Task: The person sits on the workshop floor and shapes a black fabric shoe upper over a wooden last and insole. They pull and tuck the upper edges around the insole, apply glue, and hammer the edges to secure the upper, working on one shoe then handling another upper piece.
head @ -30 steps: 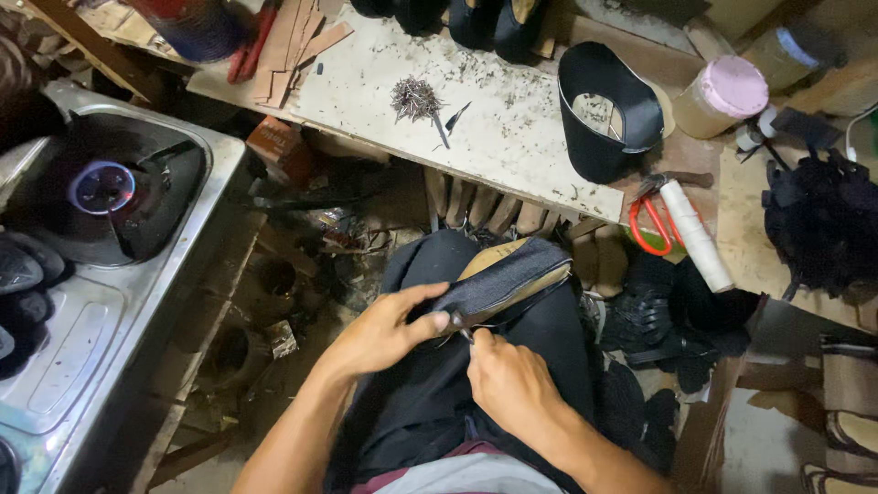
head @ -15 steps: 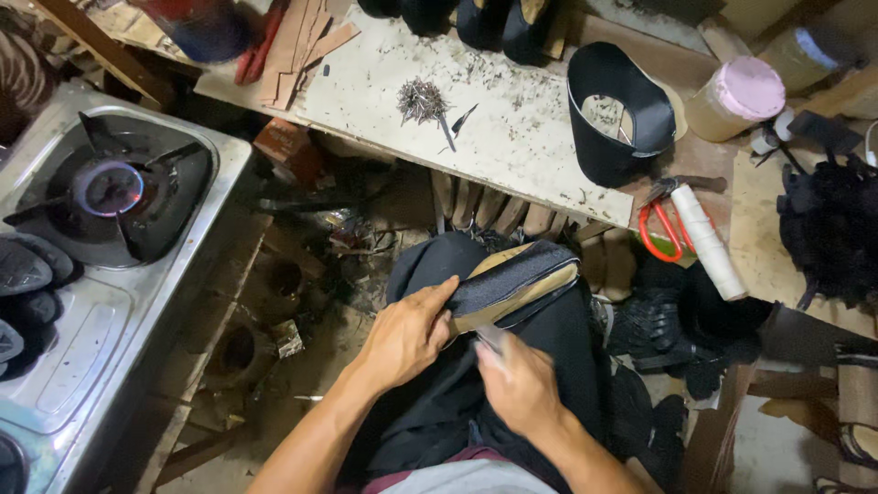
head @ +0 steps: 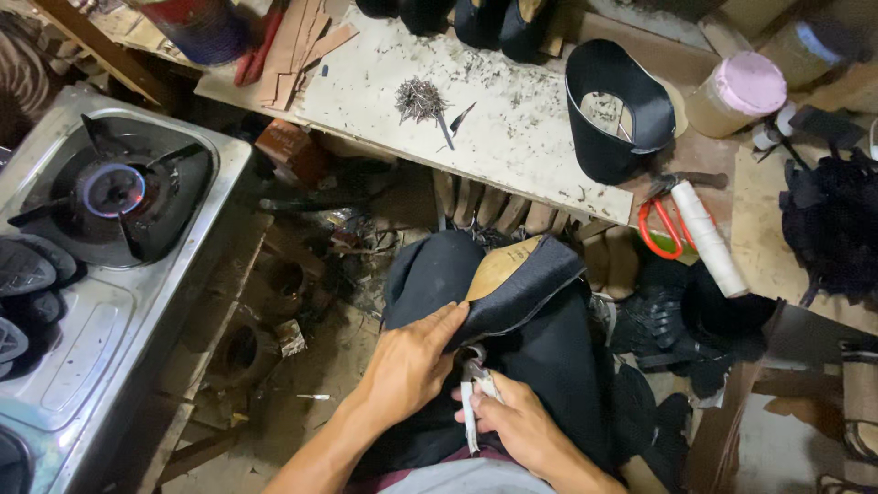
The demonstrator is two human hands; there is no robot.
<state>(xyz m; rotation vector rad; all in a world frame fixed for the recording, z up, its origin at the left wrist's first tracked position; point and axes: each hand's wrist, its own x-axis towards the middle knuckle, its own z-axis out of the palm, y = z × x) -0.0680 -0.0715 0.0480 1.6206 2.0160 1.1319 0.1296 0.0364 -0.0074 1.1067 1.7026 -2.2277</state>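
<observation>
Your left hand (head: 416, 361) pins the dark shoe upper (head: 517, 293) on your lap — your right hand (head: 521, 425) clamps metal pliers (head: 474, 384) at its edge. On the scuffed white bench (head: 512, 137), a black open shell (head: 608, 110) holds scraps — a nail pile (head: 419, 99) nearby. Lit gas stove (head: 114, 192) at left.

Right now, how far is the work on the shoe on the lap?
Done: the dark upper already covers most of the tan last. In hand: the left hand presses the upper's edge while the right hand holds metal pliers there. Left: that edge is not visibly fastened; the nails lie on the bench.
</observation>
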